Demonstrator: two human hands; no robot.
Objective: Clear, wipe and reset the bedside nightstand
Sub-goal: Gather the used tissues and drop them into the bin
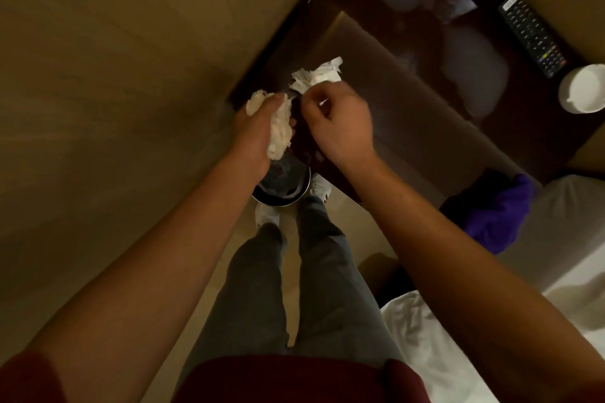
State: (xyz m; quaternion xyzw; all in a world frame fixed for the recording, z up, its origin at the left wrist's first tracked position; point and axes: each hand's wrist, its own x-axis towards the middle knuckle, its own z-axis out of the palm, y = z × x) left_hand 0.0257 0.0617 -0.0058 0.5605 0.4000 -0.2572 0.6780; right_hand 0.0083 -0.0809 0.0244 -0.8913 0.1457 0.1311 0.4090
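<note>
Left hand: grip clenched round a crumpled off-white tissue wad, fluffy, torn-looking, bulging out both ends of the fist; held over corner of dark glossy brown bench, above a round dark waste bin w/ metal rim on the floor.
Right hand: fingers curled, pinching a second crumpled white tissue, brighter, creased, at bench edge just beside the first wad.
Further right on bench: black TV remote, white round ceramic dish. Purple cloth lies on bed edge nr bench.
</note>
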